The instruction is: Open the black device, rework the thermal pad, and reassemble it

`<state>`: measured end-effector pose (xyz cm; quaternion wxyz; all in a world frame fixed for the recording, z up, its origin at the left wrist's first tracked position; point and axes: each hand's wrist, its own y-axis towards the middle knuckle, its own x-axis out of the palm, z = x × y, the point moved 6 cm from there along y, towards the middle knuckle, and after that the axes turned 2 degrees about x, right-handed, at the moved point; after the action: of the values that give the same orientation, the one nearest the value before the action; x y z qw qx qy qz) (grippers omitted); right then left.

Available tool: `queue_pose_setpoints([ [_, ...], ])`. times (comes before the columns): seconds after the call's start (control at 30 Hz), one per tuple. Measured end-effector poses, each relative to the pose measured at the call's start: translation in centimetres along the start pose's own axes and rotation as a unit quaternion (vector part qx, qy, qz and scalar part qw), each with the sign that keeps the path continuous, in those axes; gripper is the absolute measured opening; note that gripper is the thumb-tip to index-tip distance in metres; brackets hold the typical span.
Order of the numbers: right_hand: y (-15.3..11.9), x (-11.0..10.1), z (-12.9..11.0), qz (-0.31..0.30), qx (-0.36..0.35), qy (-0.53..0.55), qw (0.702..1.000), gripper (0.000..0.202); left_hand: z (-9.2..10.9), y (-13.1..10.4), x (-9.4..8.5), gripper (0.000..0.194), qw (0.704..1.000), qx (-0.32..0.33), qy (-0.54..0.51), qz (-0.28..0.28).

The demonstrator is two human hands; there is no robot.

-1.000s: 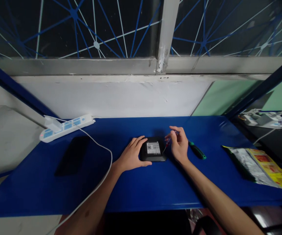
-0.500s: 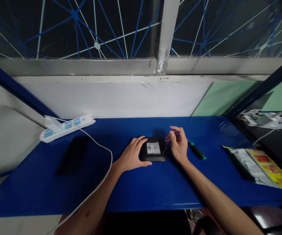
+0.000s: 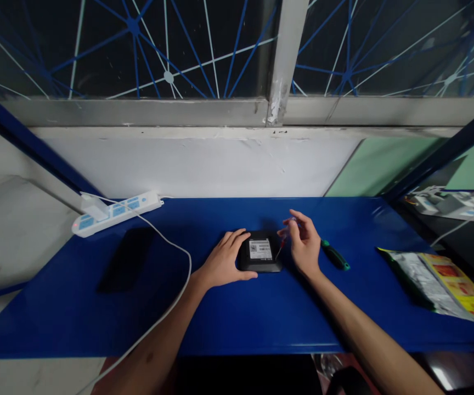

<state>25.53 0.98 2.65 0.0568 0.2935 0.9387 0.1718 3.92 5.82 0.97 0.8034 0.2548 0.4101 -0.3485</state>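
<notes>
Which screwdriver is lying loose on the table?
The green screwdriver, just right of the right hand. The other screwdriver is held in that hand, its tip down at the black box.

The camera sits on the person's head, facing forward and down over the desk [image 3: 261, 315] — close in, with the left hand [image 3: 225, 260] at six o'clock, right hand [image 3: 306, 247] at four, and the window [image 3: 204, 60] farther off at twelve.

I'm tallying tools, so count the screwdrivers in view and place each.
2: a slim screwdriver in the right hand, tip at the black device; a green-handled screwdriver on the blue table, right of that hand.
</notes>
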Motion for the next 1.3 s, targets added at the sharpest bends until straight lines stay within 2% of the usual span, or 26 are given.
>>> queue_pose_setpoints([
  [0.17, 0.0, -0.1, -0.3, 0.012, -0.032, -0.037, 0.999, 0.022, 0.0, 0.0, 0.0, 0.099, 1.000, 0.003, -0.003, 0.002],
  [0.37, 0.0, 0.3, 0.0, -0.029, 0.003, 0.011, 1.000, 0.033, -0.1, 0.0, 0.1, 0.101, 1.000, 0.004, 0.000, 0.005],
  [0.57, 0.1, 0.0, 0.2, 0.000, -0.020, -0.045, 0.999, 0.028, -0.1, 0.0, 0.1, 0.099, 1.000, -0.004, 0.005, -0.007],
  [0.8, 0.4, 0.5, -0.1, -0.072, -0.015, -0.048, 0.996, 0.036, 0.0, 0.0, 0.0, 0.101, 1.000, -0.009, 0.003, -0.009],
  [0.97, 0.4, 0.1, -0.5, -0.027, -0.021, -0.029, 0.999, 0.037, 0.2, 0.0, 0.0, 0.101, 1.000, -0.007, 0.001, -0.010],
  [1.13, -0.5, 1.4, -0.1, -0.056, 0.015, 0.031, 0.998, 0.035, 0.5, 0.0, 0.5, 0.100, 1.000, -0.001, 0.015, -0.003],
  [1.3, -1.6, 2.3, -0.2, -0.082, 0.010, 0.031, 0.996, 0.032, 0.6, 0.0, 1.1, 0.100, 1.000, 0.002, 0.018, -0.006],
])
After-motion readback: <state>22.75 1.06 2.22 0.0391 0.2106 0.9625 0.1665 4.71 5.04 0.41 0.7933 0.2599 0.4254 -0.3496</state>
